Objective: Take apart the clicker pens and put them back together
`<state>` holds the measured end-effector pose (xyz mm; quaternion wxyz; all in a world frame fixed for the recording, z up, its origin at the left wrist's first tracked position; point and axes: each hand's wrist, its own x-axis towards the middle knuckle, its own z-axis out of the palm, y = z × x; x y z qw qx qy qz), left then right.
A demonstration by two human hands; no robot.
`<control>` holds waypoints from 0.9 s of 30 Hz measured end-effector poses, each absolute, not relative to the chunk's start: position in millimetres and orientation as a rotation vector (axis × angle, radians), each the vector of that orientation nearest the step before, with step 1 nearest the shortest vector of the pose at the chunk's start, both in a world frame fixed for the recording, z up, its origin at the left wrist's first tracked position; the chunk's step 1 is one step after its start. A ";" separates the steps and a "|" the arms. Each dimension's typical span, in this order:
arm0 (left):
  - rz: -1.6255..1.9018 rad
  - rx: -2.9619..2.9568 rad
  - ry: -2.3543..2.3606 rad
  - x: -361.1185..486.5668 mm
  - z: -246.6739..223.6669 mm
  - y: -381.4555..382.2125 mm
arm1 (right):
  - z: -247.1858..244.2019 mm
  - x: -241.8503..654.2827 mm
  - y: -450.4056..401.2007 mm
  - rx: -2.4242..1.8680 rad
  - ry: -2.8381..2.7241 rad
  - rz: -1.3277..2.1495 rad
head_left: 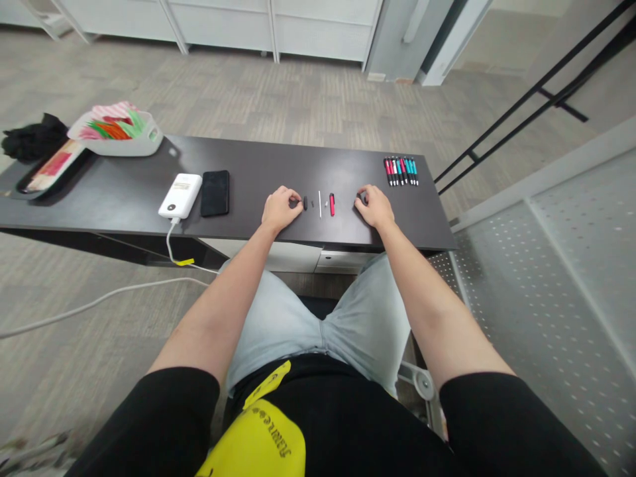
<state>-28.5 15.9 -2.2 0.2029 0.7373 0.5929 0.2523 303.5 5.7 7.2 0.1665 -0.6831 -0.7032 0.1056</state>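
My left hand rests on the dark tabletop, its fingers loosely curled, with a gap between thumb and forefinger. Right by its fingertips lies a short black pen grip. In a row to the right of that come a tiny dark spring-like piece, a thin white refill, a very small pale part and a red pen barrel. On the far side of this row, my right hand also rests curled, thumb and forefinger apart. No object shows in either hand.
Several assembled pens in red, white, blue and teal lie at the back right. Leftward are a black phone, a white power bank with a cable, a white basket of colourful items and a black tray.
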 end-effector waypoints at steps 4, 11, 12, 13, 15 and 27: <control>0.683 2.057 1.653 -29.1 -0.3 16.6 | 5.8 304.2 6.2 -1.939 -2.017 0.310; 0.701 2.025 1.682 -27.8 2.5 15.0 | -0.9 304.0 8.4 -1.900 -2.021 0.283; 0.704 2.019 1.685 -27.8 2.1 15.3 | -1.5 303.4 8.5 -1.905 -2.023 0.279; 0.709 2.012 1.687 -27.9 1.7 15.8 | -1.8 302.8 8.6 -1.914 -2.027 0.276; 0.724 1.995 1.690 -27.9 1.1 16.8 | -1.9 301.5 8.3 -1.930 -2.036 0.274; 0.805 1.961 1.668 -27.8 0.4 17.2 | -2.5 304.4 8.1 -1.889 -2.064 0.280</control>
